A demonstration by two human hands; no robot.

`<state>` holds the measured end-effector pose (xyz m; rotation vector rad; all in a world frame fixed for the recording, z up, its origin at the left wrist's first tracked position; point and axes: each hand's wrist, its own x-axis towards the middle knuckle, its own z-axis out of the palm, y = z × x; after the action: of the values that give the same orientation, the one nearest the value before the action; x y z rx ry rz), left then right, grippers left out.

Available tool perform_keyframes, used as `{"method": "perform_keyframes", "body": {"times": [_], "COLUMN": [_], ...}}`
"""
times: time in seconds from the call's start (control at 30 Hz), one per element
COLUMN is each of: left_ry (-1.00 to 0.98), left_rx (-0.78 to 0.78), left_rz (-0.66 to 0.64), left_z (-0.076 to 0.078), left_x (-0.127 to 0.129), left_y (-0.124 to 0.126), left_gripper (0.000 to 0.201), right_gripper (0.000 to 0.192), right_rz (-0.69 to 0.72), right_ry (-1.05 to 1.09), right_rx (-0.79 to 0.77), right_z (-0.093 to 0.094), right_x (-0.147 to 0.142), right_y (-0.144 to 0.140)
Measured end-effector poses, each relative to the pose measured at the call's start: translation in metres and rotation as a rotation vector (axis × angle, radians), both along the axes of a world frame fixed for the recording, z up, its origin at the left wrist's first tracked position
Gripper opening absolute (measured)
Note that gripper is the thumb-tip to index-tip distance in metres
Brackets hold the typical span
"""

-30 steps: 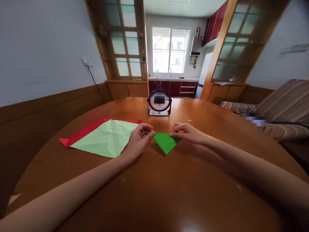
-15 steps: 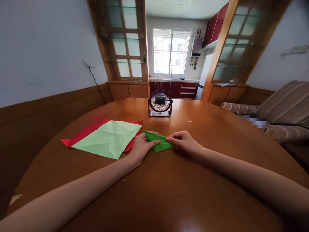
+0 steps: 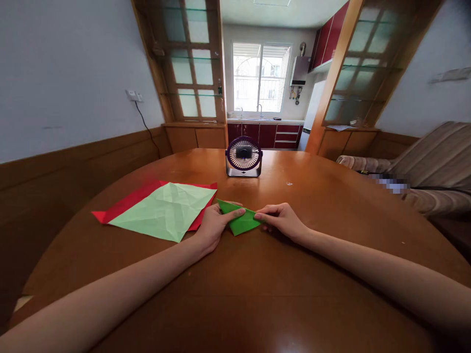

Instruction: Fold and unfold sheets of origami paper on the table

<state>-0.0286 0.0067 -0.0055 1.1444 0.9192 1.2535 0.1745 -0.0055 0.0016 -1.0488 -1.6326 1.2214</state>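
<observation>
A small folded piece of green paper (image 3: 241,222) lies flat on the round wooden table (image 3: 257,294), a little nearer than the middle of it, and both hands are on it. The left hand (image 3: 215,225) presses down on the paper's left part, its forefinger laid across the top of the fold with the tip pointing right; the other fingers curl at the far left corner, so the hand is pinching that end. The right hand (image 3: 281,220) meets the paper at its right tip, thumb and forefinger closed together on the edge (whether the thumb sits under the paper cannot be told). The fingertips of the two hands are near each other but apart.

Just left of the left hand lies a creased pale green sheet (image 3: 165,210) spread on top of a red sheet (image 3: 127,201), whose edges show along the far and left sides. Farther off, beyond the hands, a small purple desk fan (image 3: 244,156) stands upright, facing the viewer. A striped sofa (image 3: 430,166) stands at the right
</observation>
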Motion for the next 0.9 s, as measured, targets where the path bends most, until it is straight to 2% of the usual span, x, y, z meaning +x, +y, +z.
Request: {"method": "perform_keyframes", "body": {"times": [0.27,0.43,0.57,0.9], "left_ry": [-0.015,-0.093,-0.111,-0.173], "left_rx": [-0.005,-0.020,-0.018,-0.038], "left_rz": [0.044,0.008,-0.003,0.079], "left_z": [0.0009,0.0055,0.0059,0.0075], "left_x": [-0.0031,-0.0006,-0.0006,-0.0012], "left_y": [-0.0002,-0.0029,-0.0025,-0.0027], "left_gripper": [0.041,0.046,0.042,0.038], "right_gripper": [0.037,0.035,0.033,0.034], "right_rz": [-0.053,-0.075,-0.077,-0.073], "right_ry": [0.045,0.068,0.049,0.059], "right_rx": [-0.049,-0.069,-0.058,-0.008], "right_z": [0.0053,0.0037,0.0031,0.0009], "right_x": [-0.0015,-0.0006,0.0010,0.0008], "right_y": [-0.0020,-0.0004,-0.0002,-0.0012]}}
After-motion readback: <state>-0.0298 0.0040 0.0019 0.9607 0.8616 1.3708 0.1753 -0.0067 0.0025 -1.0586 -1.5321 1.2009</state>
